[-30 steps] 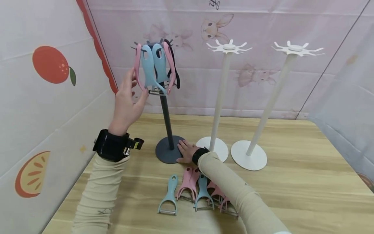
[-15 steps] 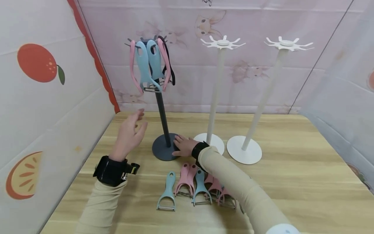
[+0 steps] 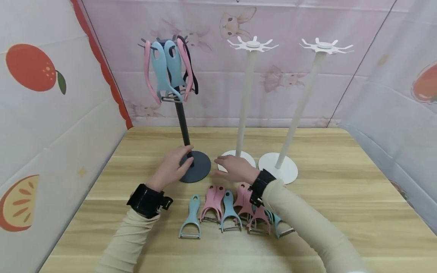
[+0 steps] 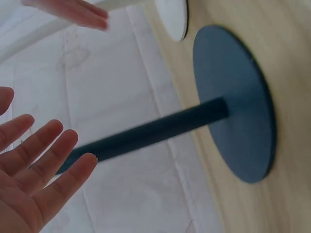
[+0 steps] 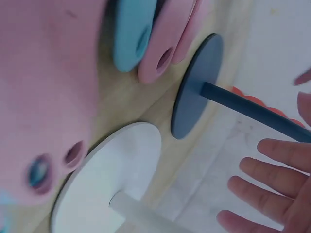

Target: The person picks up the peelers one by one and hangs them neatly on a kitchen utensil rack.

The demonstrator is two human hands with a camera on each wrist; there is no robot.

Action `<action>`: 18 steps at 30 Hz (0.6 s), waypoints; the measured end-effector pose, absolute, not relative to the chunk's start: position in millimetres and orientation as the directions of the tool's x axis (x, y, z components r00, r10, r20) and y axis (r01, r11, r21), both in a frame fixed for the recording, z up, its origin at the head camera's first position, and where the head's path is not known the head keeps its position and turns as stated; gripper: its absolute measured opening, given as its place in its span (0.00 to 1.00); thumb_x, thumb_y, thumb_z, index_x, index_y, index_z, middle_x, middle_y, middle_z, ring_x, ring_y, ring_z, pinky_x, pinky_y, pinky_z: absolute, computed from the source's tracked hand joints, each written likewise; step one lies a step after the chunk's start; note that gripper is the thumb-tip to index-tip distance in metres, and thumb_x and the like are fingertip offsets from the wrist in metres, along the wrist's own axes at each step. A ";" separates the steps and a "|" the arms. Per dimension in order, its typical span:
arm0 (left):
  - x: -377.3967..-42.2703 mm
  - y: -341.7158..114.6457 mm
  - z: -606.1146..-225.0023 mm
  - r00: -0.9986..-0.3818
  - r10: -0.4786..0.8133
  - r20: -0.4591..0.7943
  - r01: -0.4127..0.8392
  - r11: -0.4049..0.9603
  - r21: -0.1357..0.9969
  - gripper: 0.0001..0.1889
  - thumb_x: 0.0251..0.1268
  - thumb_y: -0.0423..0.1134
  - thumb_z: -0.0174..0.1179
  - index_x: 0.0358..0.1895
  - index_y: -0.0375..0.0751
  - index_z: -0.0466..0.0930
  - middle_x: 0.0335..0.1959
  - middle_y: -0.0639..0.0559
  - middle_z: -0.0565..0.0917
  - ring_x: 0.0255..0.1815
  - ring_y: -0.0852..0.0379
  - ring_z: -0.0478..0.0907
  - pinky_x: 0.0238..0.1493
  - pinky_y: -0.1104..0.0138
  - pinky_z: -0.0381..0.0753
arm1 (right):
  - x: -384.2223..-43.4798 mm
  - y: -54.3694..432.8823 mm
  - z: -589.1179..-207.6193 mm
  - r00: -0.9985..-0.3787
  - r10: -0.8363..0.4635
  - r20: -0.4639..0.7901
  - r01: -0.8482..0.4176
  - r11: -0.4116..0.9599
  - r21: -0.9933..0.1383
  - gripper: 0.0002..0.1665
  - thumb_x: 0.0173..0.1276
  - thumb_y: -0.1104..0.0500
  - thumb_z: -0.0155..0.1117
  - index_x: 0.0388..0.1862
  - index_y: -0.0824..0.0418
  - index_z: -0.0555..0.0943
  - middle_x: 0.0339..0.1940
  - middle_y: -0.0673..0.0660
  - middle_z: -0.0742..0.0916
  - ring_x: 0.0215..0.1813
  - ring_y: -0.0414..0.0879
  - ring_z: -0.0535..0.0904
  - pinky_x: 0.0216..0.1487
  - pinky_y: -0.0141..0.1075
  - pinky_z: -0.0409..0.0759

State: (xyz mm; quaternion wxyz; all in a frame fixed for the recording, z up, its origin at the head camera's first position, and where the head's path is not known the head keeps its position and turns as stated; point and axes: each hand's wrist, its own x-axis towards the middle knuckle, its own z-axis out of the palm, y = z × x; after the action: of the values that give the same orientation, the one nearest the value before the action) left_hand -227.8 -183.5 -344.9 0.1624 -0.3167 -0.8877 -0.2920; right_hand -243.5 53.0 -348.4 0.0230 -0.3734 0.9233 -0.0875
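Note:
A dark grey stand carries blue peelers, pink peelers and a black peeler on its top hooks. My left hand is beside the lower pole, overlapping the base's left part in the head view. Its fingers are spread and grip nothing. My right hand hovers around the near part of the middle white stand's base, fingers extended, holding nothing. Below the hands, pink peelers and blue peelers lie in a row, some overlapping and partly hidden by the right wrist.
Another white stand with bare hooks is to the right of the middle one. Behind the wooden table hangs a pink rabbit-print cloth; white fruit-print cloth hangs along the left side.
My left hand has come down from the hanging peelers to the dark stand's lower pole. My right hand has left the dark base and shifted right. The head view has drifted slightly.

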 end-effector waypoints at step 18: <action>-224.2 -146.8 -357.6 -0.710 0.595 0.378 0.705 0.601 0.377 0.19 0.67 0.33 0.54 0.58 0.28 0.72 0.54 0.36 0.77 0.56 0.43 0.73 0.56 0.53 0.71 | -164.7 137.7 -354.9 -0.767 -0.619 0.171 -0.642 0.727 -0.245 0.25 0.69 0.52 0.57 0.57 0.68 0.76 0.47 0.60 0.84 0.43 0.50 0.82 0.39 0.42 0.80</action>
State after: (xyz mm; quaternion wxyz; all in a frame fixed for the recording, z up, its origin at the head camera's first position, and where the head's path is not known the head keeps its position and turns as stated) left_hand -224.2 -146.8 -357.6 0.1072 -0.3656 -0.8884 -0.2562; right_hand -164.7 137.7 -354.9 -0.0388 -0.3394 0.9284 -0.1460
